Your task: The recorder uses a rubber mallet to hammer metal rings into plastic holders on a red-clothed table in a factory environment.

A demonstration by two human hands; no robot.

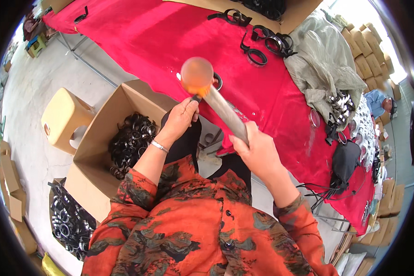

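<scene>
My right hand [258,149] is wrapped round the pale handle of a mallet [227,115]. Its round amber head [197,73], blurred, hangs over the edge of the red-covered table [170,50]. Just below the head, my left hand [182,117] pinches a dark strap-like piece [196,98] between thumb and fingers. Partly behind the mallet, a black ring [219,83] shows on the cloth. Whether ring and strap are one piece is hidden by the mallet.
An open cardboard box [94,156] of black rings stands left of my knees, beside a yellow stool [65,120]. More black ring clamps [273,43] lie at the table's far side. A grey sack [319,64] and a black pouch with cords [346,161] sit right.
</scene>
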